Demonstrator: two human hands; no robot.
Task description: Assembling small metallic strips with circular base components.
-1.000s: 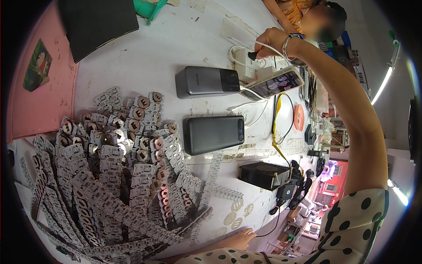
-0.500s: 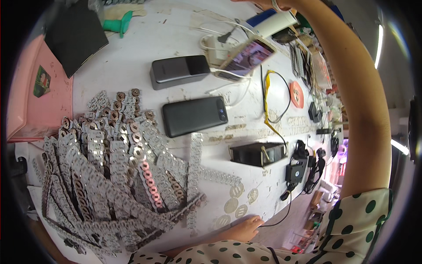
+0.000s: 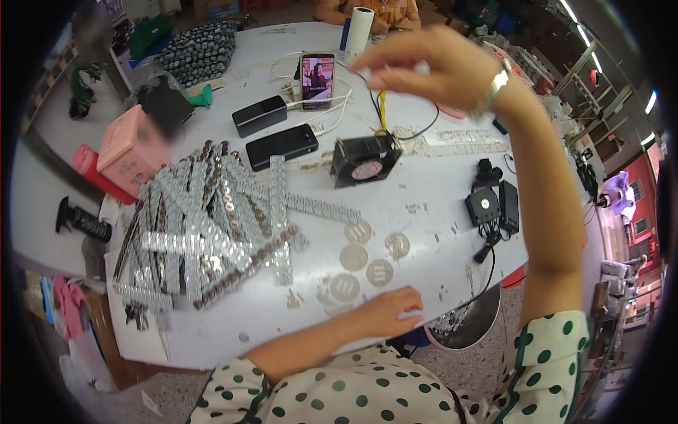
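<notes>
My left hand (image 3: 392, 311) rests on the white table near its front edge, fingers loosely extended and holding nothing I can see. Just beyond it lie several flat round discs (image 3: 354, 257). High above the table, my right hand (image 3: 434, 65) is raised with fingers stretched forward, slightly blurred and bare of any object; a metal band (image 3: 492, 93) circles that wrist. A heap of silvery and brown linked metal strips (image 3: 205, 219) spreads over the left of the table. A black square fan (image 3: 365, 160) stands beyond the discs, towards the middle.
Behind the heap are a pink box (image 3: 134, 152) and a black power bank (image 3: 281, 146). A grey power bank (image 3: 259, 116) adjoins an upright phone (image 3: 317, 81) with cables. Black adapters (image 3: 484, 205) lie right, above a bin (image 3: 466, 321). A person (image 3: 385, 10) sits across.
The view has lifted and widened, bringing the far side and a person into sight. My right hand now shows fully, over the table. My left hand stays by the table edge.
</notes>
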